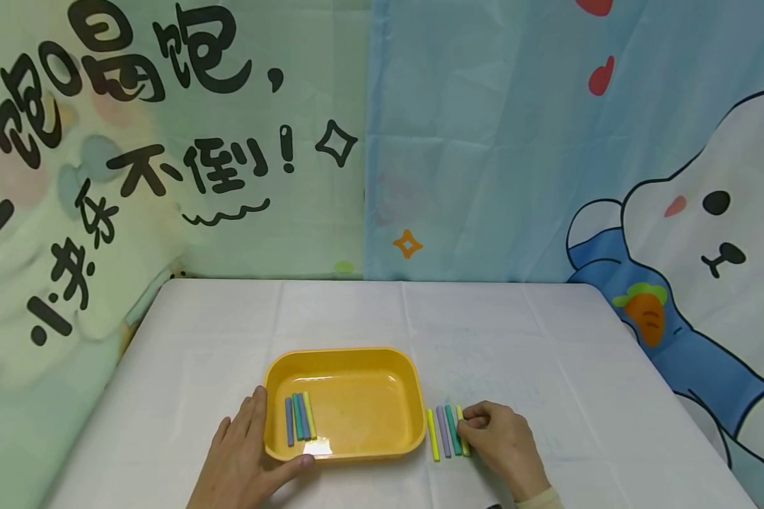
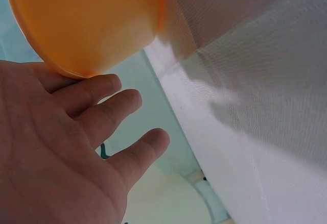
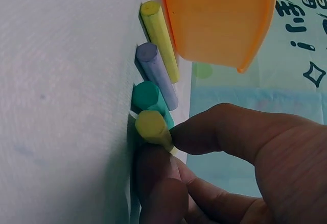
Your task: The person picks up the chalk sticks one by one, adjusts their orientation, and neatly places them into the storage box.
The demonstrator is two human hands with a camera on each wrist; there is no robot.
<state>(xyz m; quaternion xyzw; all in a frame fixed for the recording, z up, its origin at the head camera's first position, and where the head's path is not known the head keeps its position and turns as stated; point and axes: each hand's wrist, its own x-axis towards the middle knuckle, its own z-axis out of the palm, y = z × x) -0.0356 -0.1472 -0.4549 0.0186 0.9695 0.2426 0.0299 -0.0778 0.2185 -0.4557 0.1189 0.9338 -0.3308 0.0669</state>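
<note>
A yellow tray (image 1: 369, 452) lies on the table with several chalk sticks, among them a green chalk (image 1: 297, 417) and a yellow one, side by side in its left part. My left hand (image 1: 245, 449) rests against the tray's left end, fingers extended, with the thumb at the front rim. To the right of the tray, my right hand (image 1: 503, 442) pinches a yellow chalk (image 3: 152, 126) between thumb and fingers. Close beside that chalk are a green chalk (image 3: 147, 96), a purple chalk (image 3: 156, 71) and another yellow chalk (image 3: 161, 38), forming a row.
White cloth (image 1: 216, 332) covers the table. Behind it hangs a printed curtain (image 1: 471, 177) with black lettering and a cartoon animal. A small dark object (image 1: 494, 506) shows at the bottom edge, near the right sleeve (image 1: 541, 499).
</note>
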